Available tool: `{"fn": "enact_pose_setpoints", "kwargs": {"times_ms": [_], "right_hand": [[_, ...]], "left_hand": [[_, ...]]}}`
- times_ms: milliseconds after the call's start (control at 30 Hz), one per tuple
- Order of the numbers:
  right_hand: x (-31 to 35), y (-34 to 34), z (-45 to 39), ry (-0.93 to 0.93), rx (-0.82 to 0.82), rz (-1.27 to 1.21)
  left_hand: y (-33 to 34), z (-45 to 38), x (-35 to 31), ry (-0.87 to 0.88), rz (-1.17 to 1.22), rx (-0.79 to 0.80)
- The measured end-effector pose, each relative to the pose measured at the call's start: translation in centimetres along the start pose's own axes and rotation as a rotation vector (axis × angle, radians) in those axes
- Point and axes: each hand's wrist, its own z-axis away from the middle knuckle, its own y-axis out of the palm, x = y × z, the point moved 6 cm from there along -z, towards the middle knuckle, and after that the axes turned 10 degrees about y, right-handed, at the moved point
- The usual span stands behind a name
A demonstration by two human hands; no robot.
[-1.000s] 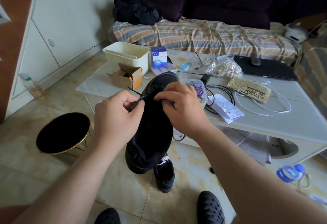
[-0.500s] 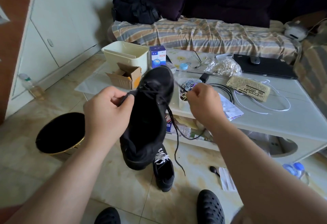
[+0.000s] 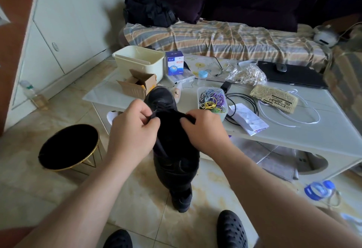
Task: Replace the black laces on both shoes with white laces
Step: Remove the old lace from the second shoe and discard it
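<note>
I hold a black shoe in the air, toe pointing away toward the table. My left hand pinches the left edge of its opening at the eyelets. My right hand pinches the right edge, fingers curled over the black material. The black lace cannot be made out against the shoe. A second black shoe stands on the floor below, mostly hidden by the held one. A loose white lace lies in loops on the white table to the right.
On the table stand a cream bin, an open cardboard box, a tub of coloured cords, black cable, papers and a laptop. A black round stool is at left. My black clogs are on the tiled floor.
My right hand, which had pulled a black lace out to the right, has come back to the shoe. Both hands now pinch its opening; the dangling lace is out of sight.
</note>
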Motion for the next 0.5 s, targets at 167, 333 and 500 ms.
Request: {"fn": "enact_pose_setpoints", "kwargs": {"times_ms": [167, 333, 500], "right_hand": [[0.2, 0.0, 0.3, -0.044, -0.022, 0.015], [0.6, 1.6, 1.2, -0.068, 0.013, 0.012], [-0.1, 0.8, 0.5, -0.028, 0.003, -0.027]], "left_hand": [[2.8, 0.8, 1.1, 0.105, -0.24, 0.387], [3.3, -0.2, -0.4, 0.314, -0.375, 0.187], [3.2, -0.5, -0.5, 0.434, -0.153, 0.222]]}}
